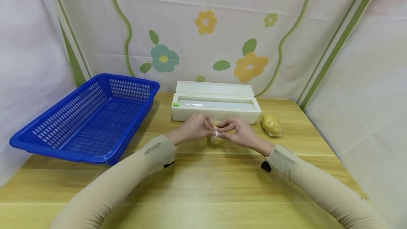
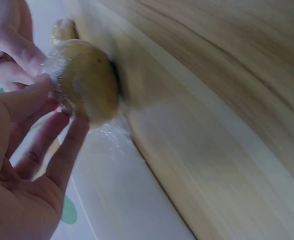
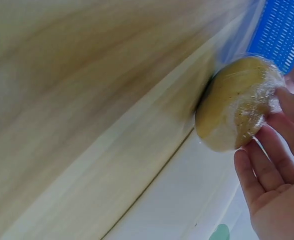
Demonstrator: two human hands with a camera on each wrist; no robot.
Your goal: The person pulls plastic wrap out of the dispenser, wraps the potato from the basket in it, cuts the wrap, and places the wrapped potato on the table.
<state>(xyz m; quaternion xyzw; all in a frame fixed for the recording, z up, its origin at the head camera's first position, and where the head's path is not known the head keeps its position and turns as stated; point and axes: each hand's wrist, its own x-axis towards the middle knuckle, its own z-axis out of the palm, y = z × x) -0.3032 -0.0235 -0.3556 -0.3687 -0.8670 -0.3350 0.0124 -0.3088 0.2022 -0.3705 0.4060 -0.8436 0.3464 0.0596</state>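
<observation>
A potato (image 1: 216,140) covered in cling film (image 3: 246,117) rests on the table between the two hands. At its top, thumb and fingers of my left hand (image 1: 194,129) pinch the gathered film. From the other side my right hand (image 1: 239,132) pinches the same film, its fingertips close to the left ones. In the left wrist view, the lower fingers of the left hand (image 2: 39,145) touch the side of the wrapped potato (image 2: 87,82). The fingers of the right hand (image 3: 279,165) lie along its side in the right wrist view.
Behind the hands stands a white cling film dispenser (image 1: 216,115) with its lid (image 1: 214,88) raised. To its right lies another wrapped potato (image 1: 271,124). A large blue basket (image 1: 127,130) occupies the left side of the wooden table (image 1: 203,186). A flowered cloth (image 1: 190,45) hangs behind.
</observation>
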